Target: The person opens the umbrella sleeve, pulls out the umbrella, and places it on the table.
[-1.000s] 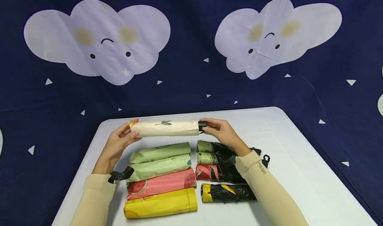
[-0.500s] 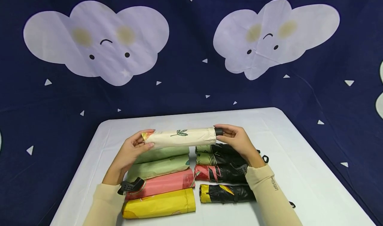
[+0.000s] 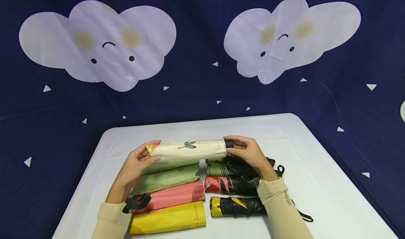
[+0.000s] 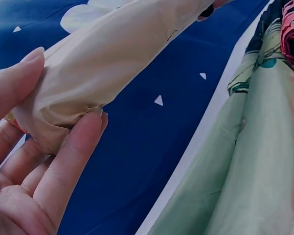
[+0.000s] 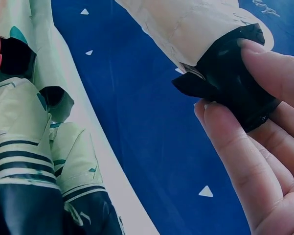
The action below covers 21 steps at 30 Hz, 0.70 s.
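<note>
A folded umbrella in a cream sleeve (image 3: 188, 149) with a leaf print is held level over the back of the row of things on the table. My left hand (image 3: 134, 167) pinches its left, orange-patterned end; in the left wrist view the cream cloth (image 4: 102, 63) creases under the fingertips. At the other end my right hand (image 3: 251, 154) pinches the black handle end (image 5: 235, 78), which sticks out of the sleeve's mouth. Below lie green sleeves (image 3: 171, 178), a red sleeve (image 3: 177, 193) and a yellow sleeve (image 3: 167, 218).
Right of the sleeves lie folded umbrellas: a black and yellow one (image 3: 237, 206), a black and red one (image 3: 229, 185) and green and black ones (image 3: 219, 169). A white table (image 3: 316, 182) carries everything. Behind hangs a dark blue cloth (image 3: 196, 102) with clouds.
Both hands have carried the cream-sleeved umbrella to the right and lower in the head view, so it now overlaps the rear green sleeve. The grip looks the same; the other things stay put.
</note>
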Each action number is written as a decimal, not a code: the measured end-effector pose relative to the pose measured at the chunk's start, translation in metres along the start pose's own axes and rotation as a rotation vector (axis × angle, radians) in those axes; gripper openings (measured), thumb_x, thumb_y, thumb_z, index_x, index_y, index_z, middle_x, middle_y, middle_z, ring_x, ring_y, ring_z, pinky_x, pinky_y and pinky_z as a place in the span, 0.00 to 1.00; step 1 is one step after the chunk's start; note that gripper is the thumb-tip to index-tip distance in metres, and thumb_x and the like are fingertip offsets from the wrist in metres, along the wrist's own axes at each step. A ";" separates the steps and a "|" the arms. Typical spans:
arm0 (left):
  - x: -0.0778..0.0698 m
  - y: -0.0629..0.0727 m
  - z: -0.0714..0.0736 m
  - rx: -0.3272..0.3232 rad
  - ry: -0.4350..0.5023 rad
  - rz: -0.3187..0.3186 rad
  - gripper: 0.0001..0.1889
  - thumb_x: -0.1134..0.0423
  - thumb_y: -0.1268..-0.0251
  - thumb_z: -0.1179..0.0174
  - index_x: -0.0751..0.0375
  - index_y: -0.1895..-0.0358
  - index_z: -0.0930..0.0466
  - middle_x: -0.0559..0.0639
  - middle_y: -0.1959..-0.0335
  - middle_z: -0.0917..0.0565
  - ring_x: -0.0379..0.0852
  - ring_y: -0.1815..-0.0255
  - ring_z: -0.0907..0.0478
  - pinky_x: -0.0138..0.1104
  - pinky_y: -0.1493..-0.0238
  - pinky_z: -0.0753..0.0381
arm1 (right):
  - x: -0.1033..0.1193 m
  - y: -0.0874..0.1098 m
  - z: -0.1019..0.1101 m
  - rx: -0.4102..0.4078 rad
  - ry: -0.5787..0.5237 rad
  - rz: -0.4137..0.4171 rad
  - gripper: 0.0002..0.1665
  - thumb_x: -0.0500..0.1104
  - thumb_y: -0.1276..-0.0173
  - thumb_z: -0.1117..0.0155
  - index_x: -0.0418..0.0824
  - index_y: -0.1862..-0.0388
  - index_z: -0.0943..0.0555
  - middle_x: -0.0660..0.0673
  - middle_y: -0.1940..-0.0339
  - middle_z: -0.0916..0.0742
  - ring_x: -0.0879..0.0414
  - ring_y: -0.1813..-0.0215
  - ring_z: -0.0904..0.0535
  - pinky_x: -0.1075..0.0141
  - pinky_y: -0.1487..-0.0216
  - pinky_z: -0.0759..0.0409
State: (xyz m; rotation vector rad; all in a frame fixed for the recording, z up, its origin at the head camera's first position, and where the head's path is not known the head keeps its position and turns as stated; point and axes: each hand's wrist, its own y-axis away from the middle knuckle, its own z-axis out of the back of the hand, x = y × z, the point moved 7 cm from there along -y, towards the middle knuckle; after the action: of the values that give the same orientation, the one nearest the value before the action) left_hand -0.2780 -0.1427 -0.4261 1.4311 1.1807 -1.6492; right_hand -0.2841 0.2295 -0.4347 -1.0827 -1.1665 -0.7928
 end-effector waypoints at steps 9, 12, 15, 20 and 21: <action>0.009 0.005 0.004 -0.022 -0.019 0.019 0.29 0.73 0.28 0.38 0.69 0.26 0.33 0.56 0.42 0.18 0.48 0.48 0.16 0.43 0.50 0.14 | -0.005 0.000 -0.002 0.003 0.012 -0.024 0.28 0.31 0.32 0.30 0.28 0.33 0.23 0.32 0.39 0.17 0.50 0.44 0.15 0.59 0.48 0.14; 0.009 0.004 0.003 -0.025 -0.025 0.019 0.29 0.73 0.29 0.37 0.70 0.27 0.33 0.56 0.42 0.18 0.48 0.49 0.16 0.43 0.51 0.14 | -0.005 0.000 0.000 0.002 0.023 -0.032 0.28 0.31 0.32 0.30 0.30 0.33 0.23 0.33 0.39 0.16 0.50 0.44 0.15 0.59 0.48 0.14; 0.009 0.004 0.004 -0.024 -0.021 0.022 0.29 0.73 0.28 0.37 0.71 0.26 0.34 0.56 0.42 0.18 0.48 0.49 0.16 0.43 0.51 0.14 | -0.005 -0.001 0.000 0.002 0.033 -0.041 0.28 0.32 0.32 0.29 0.30 0.34 0.22 0.34 0.40 0.15 0.50 0.45 0.14 0.59 0.49 0.14; 0.011 0.004 0.005 -0.022 -0.030 0.018 0.29 0.72 0.28 0.38 0.69 0.26 0.33 0.56 0.43 0.18 0.49 0.49 0.16 0.43 0.51 0.14 | -0.006 -0.003 -0.002 0.000 0.033 -0.053 0.28 0.33 0.33 0.28 0.31 0.34 0.21 0.34 0.41 0.15 0.50 0.46 0.14 0.59 0.50 0.14; 0.011 0.003 0.005 -0.023 -0.033 0.017 0.28 0.72 0.28 0.38 0.68 0.27 0.32 0.56 0.43 0.18 0.49 0.49 0.16 0.43 0.51 0.14 | -0.006 -0.003 -0.002 -0.001 0.030 -0.051 0.28 0.33 0.32 0.28 0.30 0.34 0.22 0.33 0.41 0.15 0.50 0.45 0.14 0.59 0.49 0.14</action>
State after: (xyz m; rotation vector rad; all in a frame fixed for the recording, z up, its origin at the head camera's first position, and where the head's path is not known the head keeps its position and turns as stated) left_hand -0.2797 -0.1480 -0.4379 1.3908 1.1624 -1.6366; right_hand -0.2878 0.2266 -0.4402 -1.0417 -1.1720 -0.8464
